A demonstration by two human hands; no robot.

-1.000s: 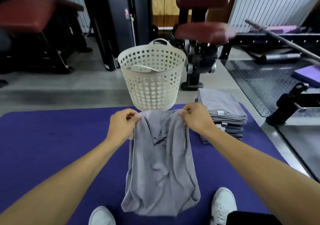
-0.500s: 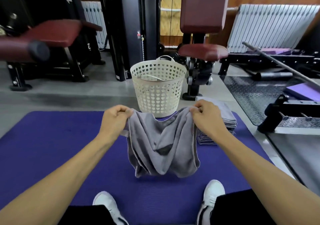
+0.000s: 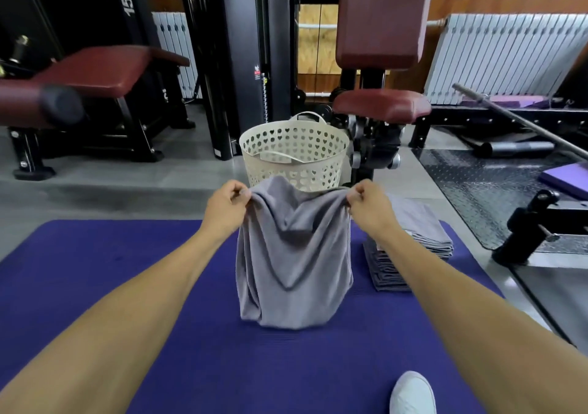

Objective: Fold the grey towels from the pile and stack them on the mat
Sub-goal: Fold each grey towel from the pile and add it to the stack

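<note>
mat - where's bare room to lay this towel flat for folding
Bare mat lies to the left of the hanging towel, out to the mat's left edge, and in front of it, between the forearms down to the white shoe. The right side is crowded: the folded stack sits there, and the basket stands just past the far edge.
</note>
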